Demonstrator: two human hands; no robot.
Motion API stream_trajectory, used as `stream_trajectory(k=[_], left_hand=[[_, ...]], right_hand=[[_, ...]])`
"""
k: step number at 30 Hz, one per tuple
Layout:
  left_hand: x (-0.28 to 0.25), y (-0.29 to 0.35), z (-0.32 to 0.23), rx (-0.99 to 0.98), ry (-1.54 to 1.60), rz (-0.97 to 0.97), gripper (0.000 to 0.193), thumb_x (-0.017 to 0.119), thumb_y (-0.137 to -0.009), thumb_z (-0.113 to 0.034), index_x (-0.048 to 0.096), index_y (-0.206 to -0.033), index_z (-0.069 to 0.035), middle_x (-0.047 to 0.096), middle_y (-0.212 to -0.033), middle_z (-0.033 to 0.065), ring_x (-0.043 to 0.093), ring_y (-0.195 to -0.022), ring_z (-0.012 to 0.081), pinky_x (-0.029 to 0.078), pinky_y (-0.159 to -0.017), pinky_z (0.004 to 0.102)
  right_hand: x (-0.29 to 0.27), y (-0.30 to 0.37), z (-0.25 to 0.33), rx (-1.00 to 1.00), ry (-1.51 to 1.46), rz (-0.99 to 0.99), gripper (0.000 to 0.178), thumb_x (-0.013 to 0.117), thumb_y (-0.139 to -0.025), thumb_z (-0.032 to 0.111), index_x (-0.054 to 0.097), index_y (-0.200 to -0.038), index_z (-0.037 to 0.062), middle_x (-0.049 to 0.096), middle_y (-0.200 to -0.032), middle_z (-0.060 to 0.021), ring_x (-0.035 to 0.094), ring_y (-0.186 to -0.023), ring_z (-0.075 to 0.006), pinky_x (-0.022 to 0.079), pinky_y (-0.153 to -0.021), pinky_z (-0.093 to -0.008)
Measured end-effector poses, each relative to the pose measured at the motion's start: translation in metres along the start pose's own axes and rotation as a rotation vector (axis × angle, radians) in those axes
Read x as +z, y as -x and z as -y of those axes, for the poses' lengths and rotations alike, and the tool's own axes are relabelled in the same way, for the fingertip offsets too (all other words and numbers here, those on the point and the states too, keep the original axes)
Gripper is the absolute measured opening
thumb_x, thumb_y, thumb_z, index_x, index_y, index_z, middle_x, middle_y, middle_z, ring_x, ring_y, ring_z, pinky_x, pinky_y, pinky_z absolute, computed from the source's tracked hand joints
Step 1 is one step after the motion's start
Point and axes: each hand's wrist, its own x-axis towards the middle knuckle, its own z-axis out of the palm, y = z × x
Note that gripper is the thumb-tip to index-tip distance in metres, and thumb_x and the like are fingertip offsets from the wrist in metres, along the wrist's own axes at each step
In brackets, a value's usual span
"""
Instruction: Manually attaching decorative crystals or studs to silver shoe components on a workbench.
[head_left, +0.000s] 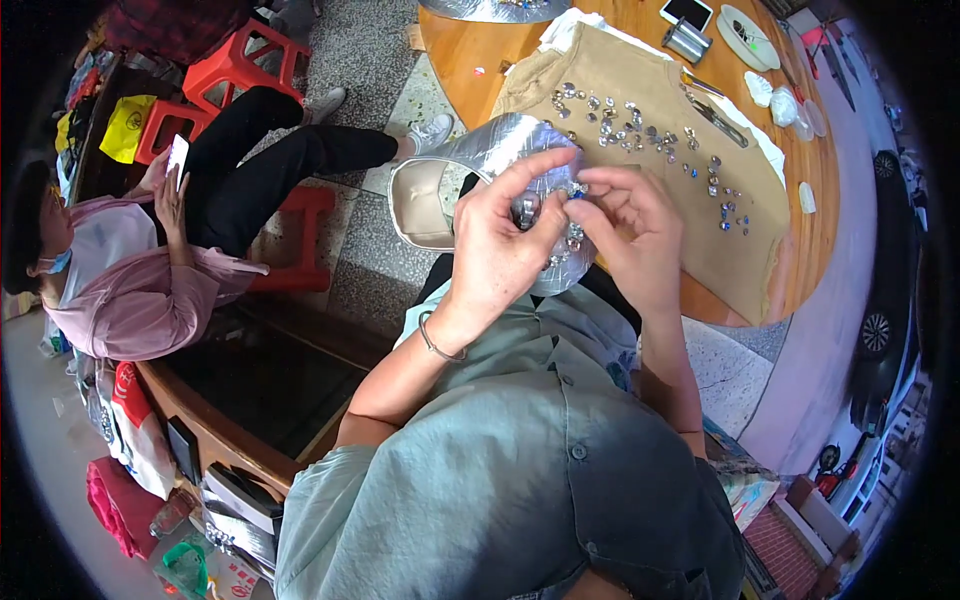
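Observation:
A silver, foil-like piece [500, 145] with a beige-lined opening [422, 200] lies over my lap at the table's edge. Clear and blue rhinestones sit on its surface, partly behind my fingers. My left hand [500, 225] is over it, curled, its thumb and forefinger bent toward the stones. Whatever lies between those fingertips is too small to make out. Facing it, my right hand [635, 225] pinches a small blue rhinestone [576, 193] between thumb and fingertips. Loose rhinestones [625, 125] are scattered over a tan cloth [690, 215] to the right.
The round wooden table [460, 60] carries pliers [718, 122], a metal cylinder [686, 42], a tablet [688, 12] and a white oval dish [748, 40]. At left, a person [150, 260] sits holding a phone [178, 160] near red stools [245, 65]. A dark-topped wooden cabinet [270, 370] stands beside me.

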Motion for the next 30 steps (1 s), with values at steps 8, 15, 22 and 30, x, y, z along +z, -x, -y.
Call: stream_trajectory(k=[8, 15, 22, 30], left_hand=[[-0.01, 0.013, 0.003, 0.04, -0.088, 0.012, 0.016, 0.063, -0.076, -0.008, 0.067, -0.092, -0.005, 0.061, -0.06, 0.0099, 0.053, -0.048, 0.0058, 0.041, -0.047, 0.0247], [-0.024, 0.02, -0.009, 0.277, -0.303, -0.006, 0.01, 0.064, -0.076, -0.011, 0.065, -0.082, -0.003, 0.056, -0.052, 0.0091, 0.054, -0.043, 0.0074, 0.04, -0.042, 0.0264], [-0.022, 0.034, -0.008, 0.086, 0.074, -0.07, 0.009, 0.062, -0.08, -0.011, 0.062, -0.081, -0.002, 0.056, -0.052, 0.0017, 0.054, -0.046, 0.0056, 0.04, -0.043, 0.0236], [-0.018, 0.039, 0.0, 0.185, 0.043, -0.031, 0.01, 0.058, -0.086, -0.011, 0.058, -0.09, -0.002, 0.06, -0.065, 0.002, 0.054, -0.055, 0.0038, 0.042, -0.048, 0.0225]], right_hand=[[0.016, 0.009, 0.006, -0.141, 0.075, -0.103, 0.012, 0.056, -0.085, 0.003, 0.063, -0.095, 0.0042, 0.055, -0.08, -0.0045, 0.054, -0.064, -0.0088, 0.044, -0.057, -0.0221], [0.023, 0.02, 0.027, -0.373, 0.377, -0.047, 0.013, 0.057, -0.085, 0.005, 0.063, -0.097, 0.0057, 0.049, -0.074, -0.0043, 0.054, -0.062, -0.0112, 0.044, -0.056, -0.0223], [0.039, 0.032, 0.033, -0.224, 0.244, -0.095, 0.015, 0.062, -0.081, 0.006, 0.062, -0.096, 0.0043, 0.054, -0.086, -0.0047, 0.055, -0.072, -0.0108, 0.044, -0.062, -0.0225], [0.029, 0.027, 0.028, -0.291, 0.363, -0.055, 0.018, 0.06, -0.08, 0.004, 0.061, -0.097, 0.0045, 0.058, -0.083, -0.0063, 0.055, -0.073, -0.0122, 0.044, -0.068, -0.0225]])
